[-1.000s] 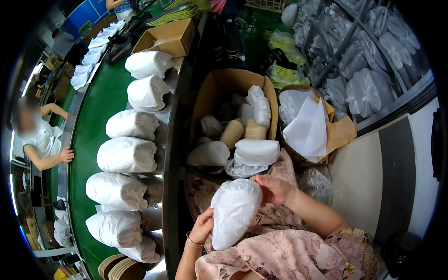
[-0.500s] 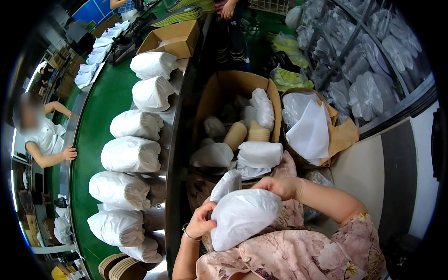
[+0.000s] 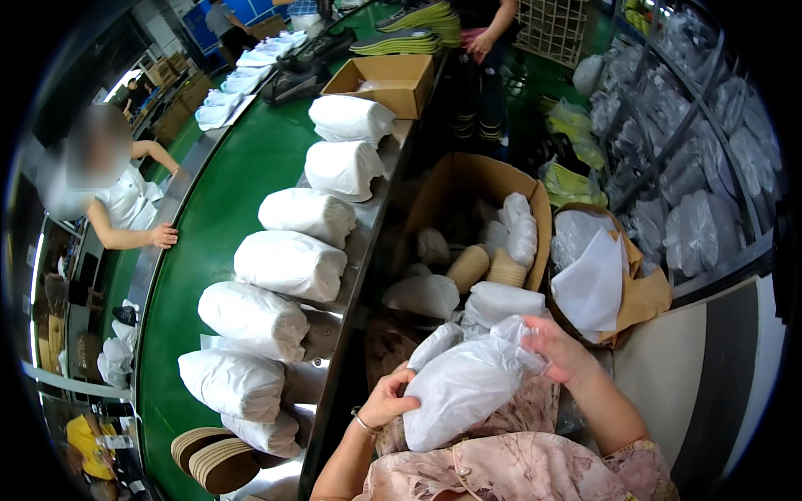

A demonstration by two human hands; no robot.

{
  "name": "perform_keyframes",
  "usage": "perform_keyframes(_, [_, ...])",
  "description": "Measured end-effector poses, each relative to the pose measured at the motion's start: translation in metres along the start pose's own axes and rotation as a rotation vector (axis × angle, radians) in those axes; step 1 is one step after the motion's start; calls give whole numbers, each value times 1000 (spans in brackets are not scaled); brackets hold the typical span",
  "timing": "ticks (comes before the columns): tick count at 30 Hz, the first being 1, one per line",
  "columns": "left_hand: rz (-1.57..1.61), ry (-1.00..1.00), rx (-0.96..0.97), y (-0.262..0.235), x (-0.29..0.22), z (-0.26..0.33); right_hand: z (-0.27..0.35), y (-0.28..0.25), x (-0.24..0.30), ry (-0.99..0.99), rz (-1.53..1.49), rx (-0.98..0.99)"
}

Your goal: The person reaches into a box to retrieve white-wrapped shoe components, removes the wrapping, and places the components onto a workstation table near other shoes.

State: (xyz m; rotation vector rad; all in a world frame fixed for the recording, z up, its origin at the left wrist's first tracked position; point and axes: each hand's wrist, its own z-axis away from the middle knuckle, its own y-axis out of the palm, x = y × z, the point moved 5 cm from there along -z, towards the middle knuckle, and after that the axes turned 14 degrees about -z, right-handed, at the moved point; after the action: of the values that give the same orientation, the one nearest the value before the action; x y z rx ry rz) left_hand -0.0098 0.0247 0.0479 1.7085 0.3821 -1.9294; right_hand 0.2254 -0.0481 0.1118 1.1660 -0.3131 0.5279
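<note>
A bundle wrapped in thin white paper [image 3: 459, 392] lies at my lap, in front of my pink flowered clothing. My left hand [image 3: 388, 399] is closed on its left side, thumb on top. At the bundle's far right end, my right hand [image 3: 561, 349] pinches a gathered, crumpled flap of the paper. A smaller white wrapped piece [image 3: 434, 344] rests just beyond the bundle. What is inside the wrapping is hidden.
Several white wrapped bundles [image 3: 288, 267] line the green conveyor [image 3: 196, 259] at left, with stacked tan insoles [image 3: 221, 463] nearest. A large carton [image 3: 451, 179] holds tan stacks and wrapped pieces. Beside it, another box holds white sheets [image 3: 589, 284]. A co-worker's hand [image 3: 164, 235] rests across the conveyor.
My right hand has moved outward to the right, drawing the paper's end out into a gathered flap. My left hand keeps its hold. The whole view has shifted, so surroundings appear farther right.
</note>
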Motion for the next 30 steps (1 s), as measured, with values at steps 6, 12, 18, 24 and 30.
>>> perform_keyframes(6, [-120, -32, -101, -5, 3, 10, 5, 11, 16, -343, 728, -83])
perform_keyframes(12, [-179, 13, -226, -3, 3, 8, 5, 47, 17, -552, 757, 4])
perform_keyframes(18, [125, -6, -245, -5, 24, -1, 13, 108, 24, -519, 1051, 528])
perform_keyframes(24, [306, 5, -377, 1, 22, -11, 23, 129, -6, -1001, 1696, 497])
perform_keyframes(30, [-83, 28, -503, -22, 36, 4, 6, 100, 16, -760, 1478, 189])
